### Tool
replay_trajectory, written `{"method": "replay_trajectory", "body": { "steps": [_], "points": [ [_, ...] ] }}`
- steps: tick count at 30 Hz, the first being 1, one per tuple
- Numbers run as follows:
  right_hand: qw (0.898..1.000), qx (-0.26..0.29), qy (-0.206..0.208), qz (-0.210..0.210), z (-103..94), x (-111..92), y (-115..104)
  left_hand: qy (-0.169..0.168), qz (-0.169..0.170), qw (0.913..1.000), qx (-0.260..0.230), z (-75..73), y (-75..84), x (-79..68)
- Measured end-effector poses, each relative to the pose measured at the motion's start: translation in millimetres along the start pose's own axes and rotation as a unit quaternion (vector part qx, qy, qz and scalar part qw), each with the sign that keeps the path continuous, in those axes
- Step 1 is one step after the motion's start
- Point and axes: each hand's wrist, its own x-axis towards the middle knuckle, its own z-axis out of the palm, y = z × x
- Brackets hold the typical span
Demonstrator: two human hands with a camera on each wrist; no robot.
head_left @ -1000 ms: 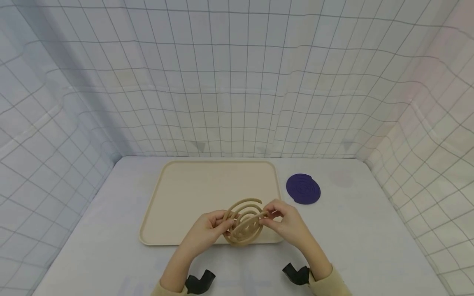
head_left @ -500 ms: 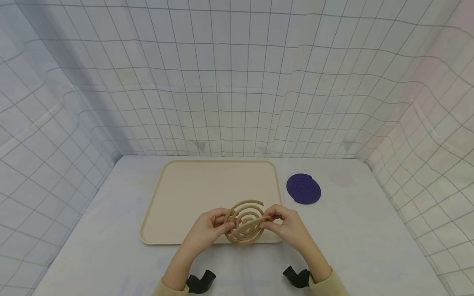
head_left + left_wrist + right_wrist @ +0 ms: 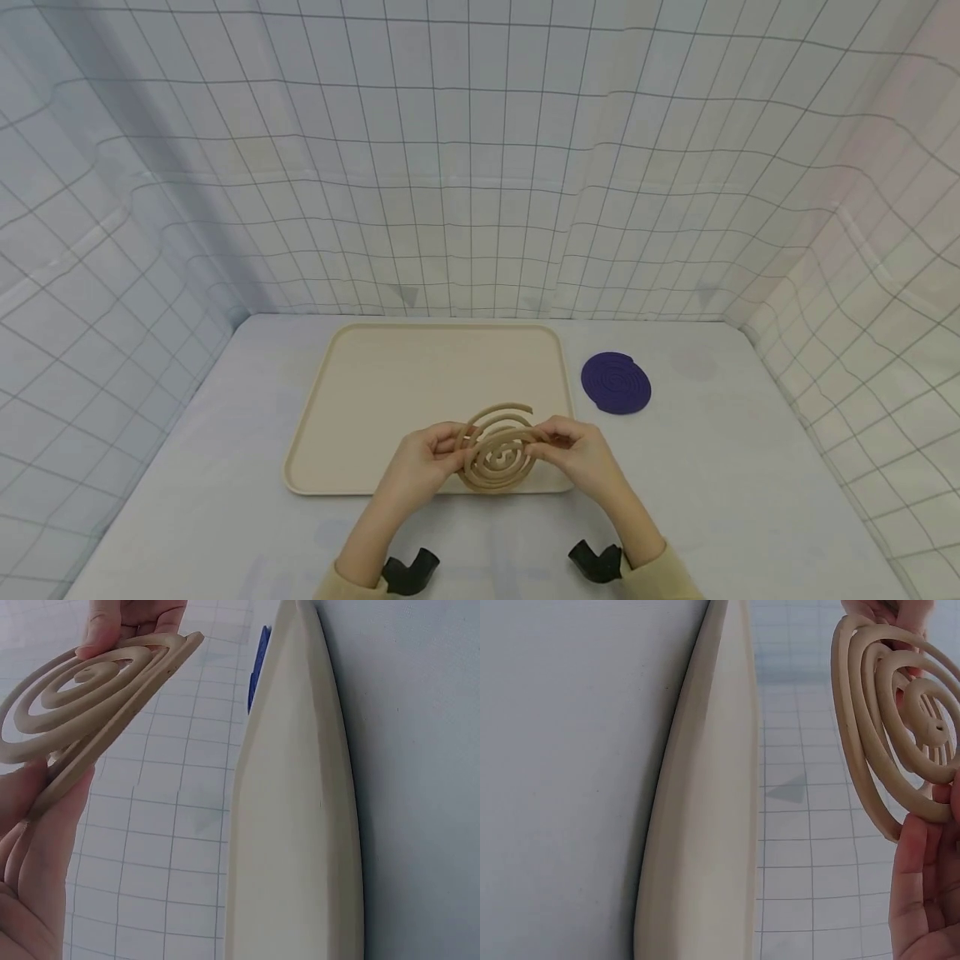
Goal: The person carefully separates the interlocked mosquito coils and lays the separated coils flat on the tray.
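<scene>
Two tan mosquito coils [image 3: 491, 485], lying partly over each other, are held up above the tray's front edge in the head view. At their left side, my left hand [image 3: 420, 462] pinches them between thumb and fingers. My right hand [image 3: 581, 454] pinches the right side. Seen in the left wrist view, the coils [image 3: 120, 724] lean apart at an angle, their windings interleaved in places. The right wrist view has the coils [image 3: 847, 727] at its right, with bands spread apart. Fingers cover parts of both rims.
A cream tray [image 3: 397, 367] lies on the white table [image 3: 720, 467] beneath and beyond the hands. Right of it is a flat purple spiral disc [image 3: 616, 383]. Grid-patterned curtains [image 3: 495, 208] enclose the back and sides. Black wrist mounts [image 3: 411, 573] sit near both sleeves.
The front coil, earlier seen nearly edge-on as a slanting band, has tilted and now shows its spiral face. Both hands keep their pinch and have shifted only slightly.
</scene>
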Motion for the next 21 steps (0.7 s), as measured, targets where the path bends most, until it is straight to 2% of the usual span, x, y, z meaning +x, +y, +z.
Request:
{"method": "replay_trajectory", "body": {
  "steps": [4,7,13,15,21],
  "points": [
    [0.999,0.022,0.001,-0.029,-1.5,0.3,6.1,-0.009,-0.003,0.9998,-0.020,-2.3,-1.9,1.5],
    [0.998,0.032,0.004,-0.053,-2.0,-0.1,9.3,-0.004,-0.002,0.9996,-0.030,-1.9,-2.8,2.8],
    [0.998,0.015,0.012,-0.060,0.0,1.1,5.0,0.030,0.025,0.9992,0.007,4.8,-2.0,4.4],
    [0.998,0.003,0.020,-0.067,0.2,1.3,4.0,0.031,0.023,0.9992,0.004,4.6,-3.1,5.1],
    [0.985,-0.032,0.029,-0.167,2.1,-2.4,3.3,0.029,-0.009,0.9992,-0.026,-2.0,-6.4,5.7]
  ]
}}
